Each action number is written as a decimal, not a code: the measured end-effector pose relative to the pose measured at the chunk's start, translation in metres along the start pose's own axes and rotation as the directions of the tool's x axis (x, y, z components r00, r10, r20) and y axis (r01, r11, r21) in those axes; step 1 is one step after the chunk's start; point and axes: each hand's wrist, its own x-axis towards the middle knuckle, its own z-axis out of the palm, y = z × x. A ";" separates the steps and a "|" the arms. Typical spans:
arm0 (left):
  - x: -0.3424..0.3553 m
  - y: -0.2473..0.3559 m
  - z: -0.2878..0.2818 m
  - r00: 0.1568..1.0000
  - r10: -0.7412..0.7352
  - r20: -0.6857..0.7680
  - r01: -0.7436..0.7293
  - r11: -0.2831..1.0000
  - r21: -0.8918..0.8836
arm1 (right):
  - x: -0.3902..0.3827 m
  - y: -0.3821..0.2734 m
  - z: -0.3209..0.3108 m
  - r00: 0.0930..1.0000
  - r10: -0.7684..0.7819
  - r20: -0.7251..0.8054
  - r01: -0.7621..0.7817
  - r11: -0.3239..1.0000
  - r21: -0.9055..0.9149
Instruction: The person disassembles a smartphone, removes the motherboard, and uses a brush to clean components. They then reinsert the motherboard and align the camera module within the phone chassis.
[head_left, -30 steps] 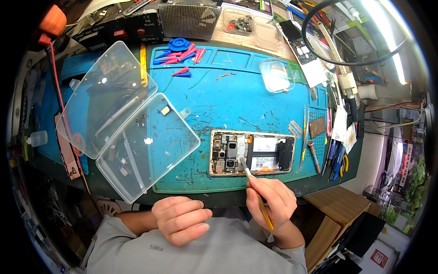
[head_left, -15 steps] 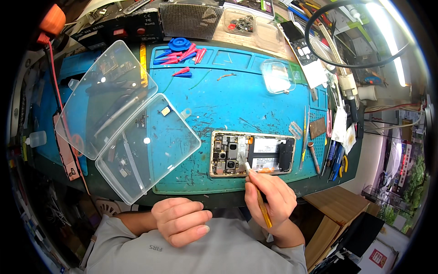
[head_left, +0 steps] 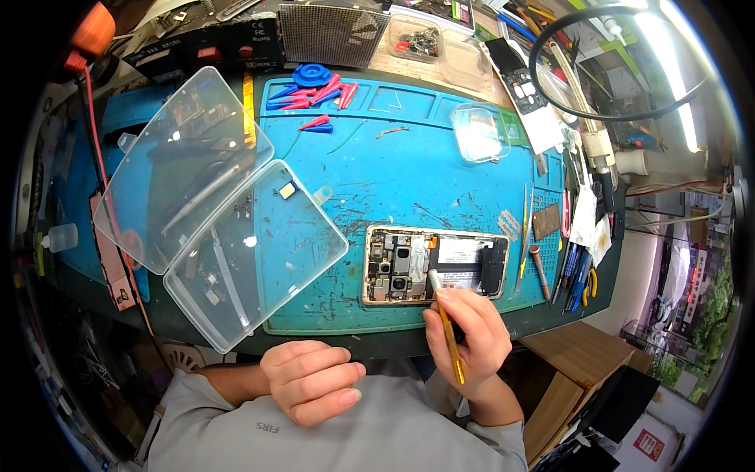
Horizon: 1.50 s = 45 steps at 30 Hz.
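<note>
The tool (head_left: 449, 338) is clamped between the thumb and fingers of the right hand (head_left: 477, 334), its gold handle slanted down toward the body and its pale tip brought over the phone (head_left: 389, 271). A second ago the tip was placed over the pale strip (head_left: 418, 259) beside the camera parts; now it has been shifted to the right, to the left edge of the battery (head_left: 458, 256). The handle, too, has been swung closer to upright in the view. Whether the phone is touched by the tip cannot be told. The left hand (head_left: 311, 381) is held in the same place as before, in front of the grey shirt (head_left: 338, 436), with its fingers loosely curled; its palm is hidden, so whether anything is gripped there cannot be told. The phone, opened with its inside shown, is left where it was, lying flat on the near part of the blue mat (head_left: 464, 189). To its left the clear box (head_left: 295, 228) is kept open, and near its right end a small perforated plate (head_left: 509, 223) is seen, likewise unmoved.
</note>
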 end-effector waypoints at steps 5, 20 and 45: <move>0.001 0.000 0.000 1.000 0.000 -0.003 0.000 1.000 0.002 | 0.000 0.001 0.004 0.999 -0.038 -0.013 0.037 0.998 -0.056; 0.002 0.000 0.000 1.000 -0.005 0.000 0.005 1.000 -0.007 | 0.001 0.001 0.008 0.999 -0.040 -0.034 0.037 0.996 -0.080; 0.001 0.001 0.000 1.000 -0.013 0.024 0.013 1.000 0.006 | -0.004 0.001 0.013 0.988 -0.143 -0.060 0.131 0.978 -0.161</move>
